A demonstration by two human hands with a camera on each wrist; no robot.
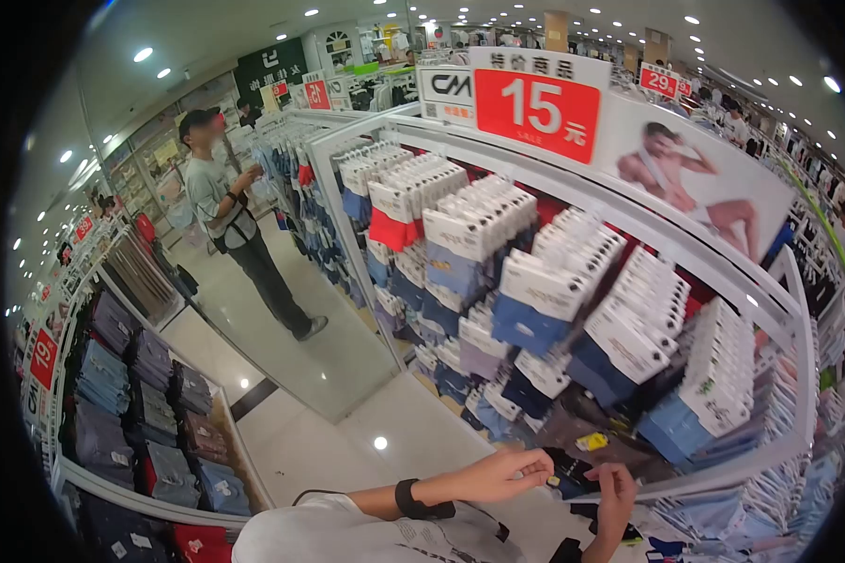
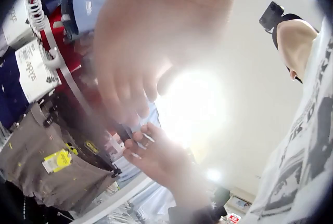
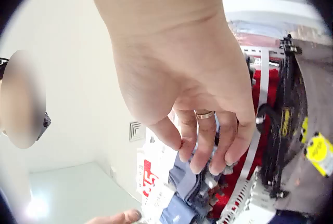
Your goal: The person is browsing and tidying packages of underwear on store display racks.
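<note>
My left hand (image 1: 505,474) is above a rack of hanging underwear, its fingers loosely bent with nothing visibly gripped. Facing it, my right hand (image 1: 615,497) hangs with bent, slightly spread fingers; its ring (image 3: 204,115) shows in the right wrist view. Beside the hands hangs a dark grey garment (image 2: 31,154) with black hanger clips and a yellow tag (image 2: 57,161). In the left wrist view the two hands' fingertips are near each other, apart from the garment. Whether a fingertip touches anything behind it is hidden.
White-carded packs (image 1: 545,281) fill the white-framed rack (image 1: 798,310) under a red 15 sign (image 1: 535,108). Folded clothes (image 1: 103,441) lie on a display at left. A person (image 1: 221,197) in a cap stands in the aisle beyond.
</note>
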